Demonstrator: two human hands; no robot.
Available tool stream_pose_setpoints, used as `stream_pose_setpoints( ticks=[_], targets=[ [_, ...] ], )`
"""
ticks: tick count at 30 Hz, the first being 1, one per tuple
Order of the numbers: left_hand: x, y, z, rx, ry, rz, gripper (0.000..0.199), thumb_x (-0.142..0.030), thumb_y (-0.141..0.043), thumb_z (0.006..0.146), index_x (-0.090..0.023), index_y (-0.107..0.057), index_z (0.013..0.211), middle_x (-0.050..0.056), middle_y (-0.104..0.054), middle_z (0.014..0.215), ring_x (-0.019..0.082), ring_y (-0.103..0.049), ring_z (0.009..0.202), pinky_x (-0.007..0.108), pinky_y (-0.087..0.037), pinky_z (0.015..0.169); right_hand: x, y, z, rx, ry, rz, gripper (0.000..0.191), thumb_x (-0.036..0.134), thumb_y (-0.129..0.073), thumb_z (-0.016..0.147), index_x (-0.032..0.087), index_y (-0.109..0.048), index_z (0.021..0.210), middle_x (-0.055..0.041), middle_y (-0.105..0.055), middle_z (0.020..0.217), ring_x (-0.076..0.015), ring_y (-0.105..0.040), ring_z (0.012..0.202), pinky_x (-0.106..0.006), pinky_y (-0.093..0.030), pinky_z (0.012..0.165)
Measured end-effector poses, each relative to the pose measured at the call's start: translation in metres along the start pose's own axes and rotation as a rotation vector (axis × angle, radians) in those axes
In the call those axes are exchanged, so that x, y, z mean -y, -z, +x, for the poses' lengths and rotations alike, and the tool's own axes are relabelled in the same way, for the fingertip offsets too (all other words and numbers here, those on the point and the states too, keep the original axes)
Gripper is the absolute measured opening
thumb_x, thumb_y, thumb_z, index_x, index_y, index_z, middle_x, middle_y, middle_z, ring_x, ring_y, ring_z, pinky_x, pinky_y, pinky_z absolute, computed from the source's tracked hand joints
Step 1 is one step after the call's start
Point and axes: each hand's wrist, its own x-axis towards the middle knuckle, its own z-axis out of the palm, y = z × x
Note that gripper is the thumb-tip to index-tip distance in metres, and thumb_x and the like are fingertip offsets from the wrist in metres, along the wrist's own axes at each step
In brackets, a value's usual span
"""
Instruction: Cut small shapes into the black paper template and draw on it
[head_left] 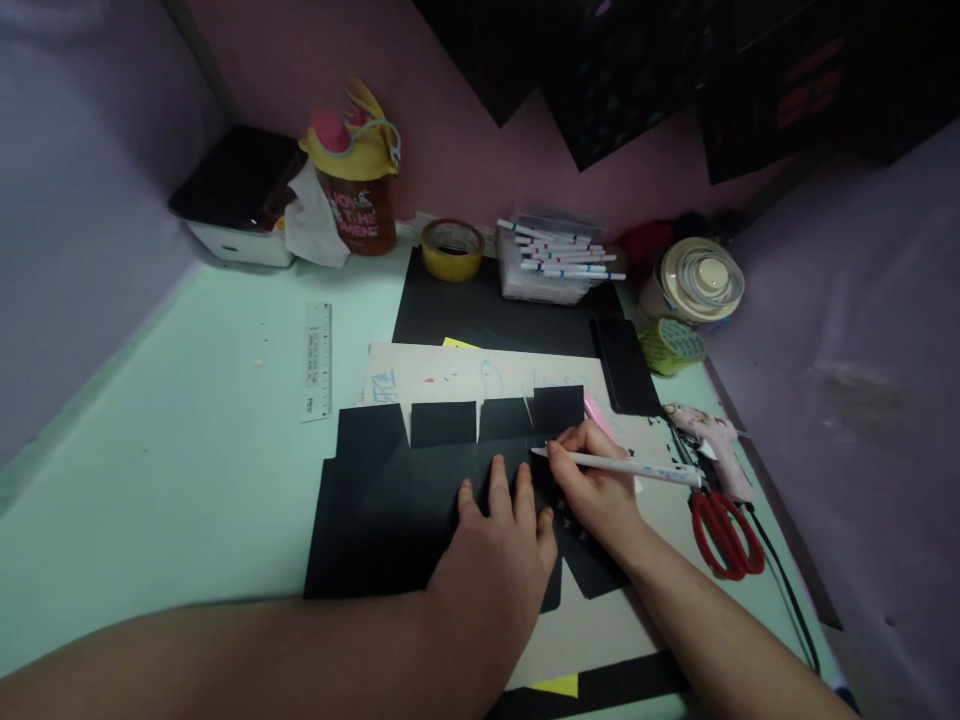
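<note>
Black paper point(375, 500) with slits along its far edge lies over a pale board point(480, 372). My left hand point(499, 545) rests on the black paper with its fingers spread and holds nothing. To its right, my right hand point(596, 485) is closed on a white pen point(637, 467). The pen's tip meets or hovers just over the black paper, near the base of a slit; contact is hard to tell. A pink pen point(598, 415) lies beyond my right hand, partly hidden.
A clear ruler point(318, 362) lies left. Yellow tape point(452, 250), a box of markers point(551, 265) and a bottle point(356, 200) stand at the back. On the right are a black phone point(626, 365), a glue gun point(712, 440) with cord and red-handled scissors point(726, 535).
</note>
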Motion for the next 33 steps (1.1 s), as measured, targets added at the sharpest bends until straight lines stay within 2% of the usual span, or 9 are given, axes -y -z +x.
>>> stream_pose_setpoints(
  ticks=[5, 12, 20, 25, 27, 30, 33],
  targets=[
    [0.0, -0.002, -0.001, -0.036, -0.005, -0.007, 0.043, -0.022, -0.041, 0.096, -0.022, -0.048, 0.139, 0.02, -0.031, 0.15, 0.044, -0.03, 0.136, 0.063, -0.041, 0.097, 0.002, 0.0, 0.0, 0.022, 0.004, -0.022, 0.024, 0.024, -0.059, 0.086, 0.022, -0.044, 0.067, 0.0026, -0.055, 0.064, -0.013, -0.054, 0.059, -0.027, -0.042, 0.055],
    [0.0, -0.001, -0.002, 0.002, -0.011, -0.002, 0.044, -0.024, -0.039, 0.097, -0.021, -0.047, 0.14, 0.021, -0.028, 0.151, 0.045, -0.028, 0.136, 0.063, -0.04, 0.098, 0.003, 0.0, 0.001, 0.041, 0.024, -0.023, 0.024, 0.022, -0.058, 0.086, 0.022, -0.044, 0.067, 0.0028, -0.054, 0.064, -0.0129, -0.054, 0.06, -0.026, -0.042, 0.056],
    [-0.001, -0.001, -0.001, -0.019, -0.008, 0.028, 0.043, -0.025, -0.044, 0.096, -0.023, -0.048, 0.139, 0.02, -0.029, 0.15, 0.045, -0.029, 0.136, 0.063, -0.041, 0.096, 0.004, -0.003, 0.002, -0.037, 0.032, -0.086, 0.027, 0.021, -0.057, 0.085, 0.022, -0.039, 0.065, 0.0048, -0.049, 0.06, -0.0107, -0.046, 0.053, -0.025, -0.037, 0.052],
    [-0.002, 0.0, -0.001, -0.024, -0.008, 0.029, 0.044, -0.024, -0.044, 0.096, -0.022, -0.047, 0.139, 0.021, -0.028, 0.15, 0.044, -0.029, 0.136, 0.063, -0.041, 0.096, 0.004, -0.002, 0.002, -0.039, 0.043, -0.096, 0.027, 0.02, -0.058, 0.085, 0.021, -0.041, 0.065, 0.0045, -0.051, 0.061, -0.0106, -0.047, 0.054, -0.025, -0.038, 0.052],
    [-0.001, 0.0, -0.001, -0.017, -0.01, 0.031, 0.045, -0.025, -0.047, 0.095, -0.022, -0.047, 0.14, 0.022, -0.028, 0.15, 0.045, -0.029, 0.136, 0.064, -0.041, 0.096, 0.005, -0.001, 0.001, -0.085, 0.075, -0.03, 0.024, 0.018, -0.058, 0.085, 0.021, -0.043, 0.066, 0.0041, -0.053, 0.062, -0.011, -0.049, 0.055, -0.025, -0.04, 0.054],
    [-0.001, 0.001, -0.001, -0.005, -0.02, 0.029, 0.049, -0.027, -0.053, 0.092, -0.021, -0.046, 0.14, 0.023, -0.027, 0.15, 0.046, -0.029, 0.135, 0.063, -0.041, 0.096, 0.007, 0.003, 0.0, -0.258, 0.201, 0.127, 0.015, 0.013, -0.056, 0.085, 0.022, -0.048, 0.076, 0.0031, -0.055, 0.067, -0.0123, -0.053, 0.06, -0.027, -0.043, 0.058],
    [0.0, 0.001, -0.001, -0.018, -0.018, 0.033, 0.046, -0.024, -0.049, 0.094, -0.021, -0.047, 0.14, 0.022, -0.029, 0.149, 0.046, -0.03, 0.135, 0.063, -0.042, 0.095, 0.01, 0.008, -0.001, -0.406, 0.329, 0.136, 0.012, 0.011, -0.058, 0.083, 0.021, -0.053, 0.086, 0.0014, -0.057, 0.073, -0.0143, -0.056, 0.065, -0.03, -0.046, 0.062]
  ],
)
